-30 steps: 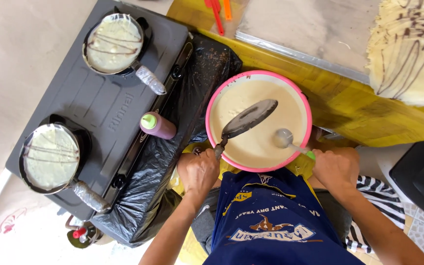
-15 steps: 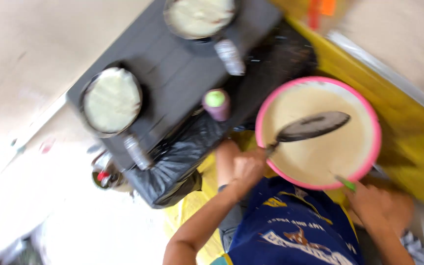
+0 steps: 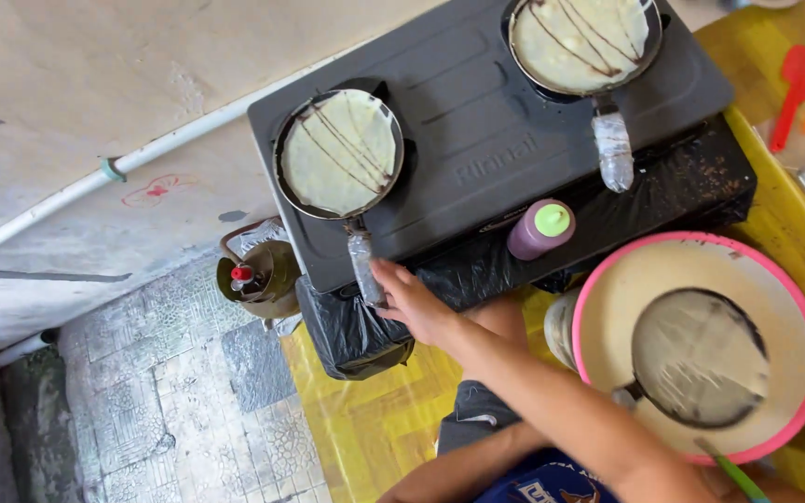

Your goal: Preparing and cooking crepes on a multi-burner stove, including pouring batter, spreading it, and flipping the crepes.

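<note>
Left hand [image 3: 412,303] fingers closing on the wrapped handle [image 3: 363,265] of the small black frying pan [image 3: 339,154] holding a chocolate-striped crepe on the dark gas stove [image 3: 477,140], probably steadying it; right hand out of view, state unknown.

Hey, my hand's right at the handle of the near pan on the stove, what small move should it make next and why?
Probably close the fingers around the wrapped handle of the small round black pan. The hand only touches the handle from the side, not yet gripping it, and the thin pale crepe with dark drizzle lines already covers the pan. Which hand this is cannot be told.
</note>
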